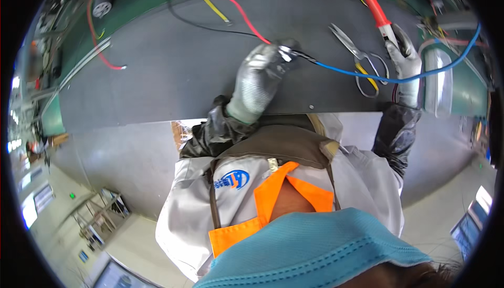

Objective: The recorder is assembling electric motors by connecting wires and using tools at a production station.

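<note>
My left hand [258, 78], in a grey knit glove, is closed around a joint of wires [287, 52] on the dark grey mat [173, 73]. A red wire [231, 2], a thin black wire [210, 27] and a blue wire [346, 73] all meet at that joint. My right hand [405, 62], also gloved, sits at the mat's right edge and grips the white end of a thick red cable [374, 6] that runs up and away. The blue wire passes across this hand and curves off to the right.
Metal scissors [359, 57] with yellow-lined handles lie on the mat between my hands. A yellow wire [206, 0] and a loose red wire [102, 54] lie farther left. A clear plastic box [438, 81] stands beside my right hand. A small round wheel-like part [102, 6] sits at the far left.
</note>
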`<state>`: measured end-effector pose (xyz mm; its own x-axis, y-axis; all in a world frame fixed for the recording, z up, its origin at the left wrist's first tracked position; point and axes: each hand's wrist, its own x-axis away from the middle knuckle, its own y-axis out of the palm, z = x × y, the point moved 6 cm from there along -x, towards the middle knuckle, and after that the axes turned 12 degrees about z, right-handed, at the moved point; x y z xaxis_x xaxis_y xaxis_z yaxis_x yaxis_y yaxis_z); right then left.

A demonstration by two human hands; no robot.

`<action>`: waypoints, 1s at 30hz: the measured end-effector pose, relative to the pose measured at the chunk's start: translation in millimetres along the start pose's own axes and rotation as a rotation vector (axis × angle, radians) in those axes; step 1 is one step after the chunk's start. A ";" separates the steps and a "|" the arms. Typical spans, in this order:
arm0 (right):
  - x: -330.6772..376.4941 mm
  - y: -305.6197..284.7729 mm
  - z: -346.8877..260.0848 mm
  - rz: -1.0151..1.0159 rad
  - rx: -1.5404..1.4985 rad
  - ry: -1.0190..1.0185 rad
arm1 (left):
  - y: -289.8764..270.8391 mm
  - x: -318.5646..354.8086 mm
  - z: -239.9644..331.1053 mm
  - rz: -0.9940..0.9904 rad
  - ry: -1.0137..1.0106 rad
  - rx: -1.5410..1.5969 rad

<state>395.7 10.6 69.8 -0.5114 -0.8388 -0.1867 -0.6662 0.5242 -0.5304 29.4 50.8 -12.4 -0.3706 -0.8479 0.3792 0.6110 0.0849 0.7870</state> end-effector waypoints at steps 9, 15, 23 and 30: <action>-83.1 229.2 -122.8 -0.575 -0.219 -0.062 | -21.2 1.0 40.2 -0.021 0.359 -0.648; -107.4 276.6 -132.9 -0.627 0.154 0.052 | -1.8 -1.8 52.6 -0.009 -0.044 -0.050; -69.0 161.8 -140.7 -0.279 0.356 -0.523 | -11.6 -2.4 45.5 -0.133 0.055 -0.104; 9.3 -28.7 -4.7 0.242 0.771 -0.219 | 4.1 -6.4 37.0 -0.115 -0.055 -0.057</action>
<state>407.5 -11.5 87.2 -0.4229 -0.7670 -0.4825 0.0471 0.5131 -0.8570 8.4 76.0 6.4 -0.4769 -0.8204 0.3155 0.6008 -0.0422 0.7983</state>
